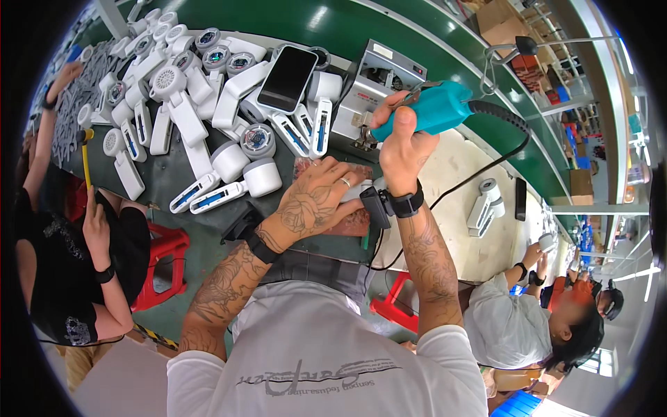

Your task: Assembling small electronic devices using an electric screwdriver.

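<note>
My right hand (406, 149) is closed around a teal electric screwdriver (439, 110), its thumb on top. The tip points left at the front of a grey box-shaped screw feeder (349, 111); whether a screw is on it, I cannot tell. Below, my left hand (313, 198) is curled over a white plastic part (356, 192), pressing it on a reddish-brown block (353, 224). Fingers cover much of this part. Just beyond the left hand, several white handheld fans lie heaped, among them a fan with a round head (262, 176).
A smartphone (288, 78) rests on the fan heap. The screwdriver's black cable (500, 154) loops across the right side of the bench, near a white fan piece (484, 208). A co-worker at left holds a yellow hammer (87, 156); another person (511, 320) works at right. Red stools (163, 267) stand below.
</note>
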Motion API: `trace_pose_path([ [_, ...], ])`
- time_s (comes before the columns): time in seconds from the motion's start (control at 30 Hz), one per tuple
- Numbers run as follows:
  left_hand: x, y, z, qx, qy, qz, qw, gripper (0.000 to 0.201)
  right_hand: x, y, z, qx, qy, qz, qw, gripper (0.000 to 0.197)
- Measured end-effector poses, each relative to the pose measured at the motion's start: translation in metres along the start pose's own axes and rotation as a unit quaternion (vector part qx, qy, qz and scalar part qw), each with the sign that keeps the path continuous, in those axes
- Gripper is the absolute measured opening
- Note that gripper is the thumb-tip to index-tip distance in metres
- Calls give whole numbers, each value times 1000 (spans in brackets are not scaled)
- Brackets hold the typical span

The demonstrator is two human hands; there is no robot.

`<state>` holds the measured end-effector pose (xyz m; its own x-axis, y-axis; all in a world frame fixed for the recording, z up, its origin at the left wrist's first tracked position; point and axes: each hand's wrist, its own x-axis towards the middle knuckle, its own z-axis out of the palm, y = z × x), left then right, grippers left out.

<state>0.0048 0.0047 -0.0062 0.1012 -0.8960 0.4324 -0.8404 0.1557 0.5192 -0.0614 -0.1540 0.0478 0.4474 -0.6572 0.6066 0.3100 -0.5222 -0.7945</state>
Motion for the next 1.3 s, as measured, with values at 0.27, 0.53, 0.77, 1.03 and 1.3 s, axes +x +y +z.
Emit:
trace_pose_path([
  [0.27, 2, 3, -1, -25, -3, -28, 999, 45, -8, -16, -4, 30, -15, 92, 995, 58],
  [0.53, 2, 1, 6, -11, 18, -9, 1000, 45, -38, -39, -31, 20, 22, 136, 990, 70],
  [0.77, 4, 1, 5, -15, -4, -26, 1000, 42, -46, -26, -33, 110, 42, 139, 983, 43],
  [1.03, 2, 4, 5, 12, 32, -1, 999, 43, -54, -20, -29, 61, -8, 131, 989, 55],
  [1.3, 0, 5, 4, 39, 1, -22, 999, 43, -51, -21, -30, 69, 1, 144, 987, 54],
])
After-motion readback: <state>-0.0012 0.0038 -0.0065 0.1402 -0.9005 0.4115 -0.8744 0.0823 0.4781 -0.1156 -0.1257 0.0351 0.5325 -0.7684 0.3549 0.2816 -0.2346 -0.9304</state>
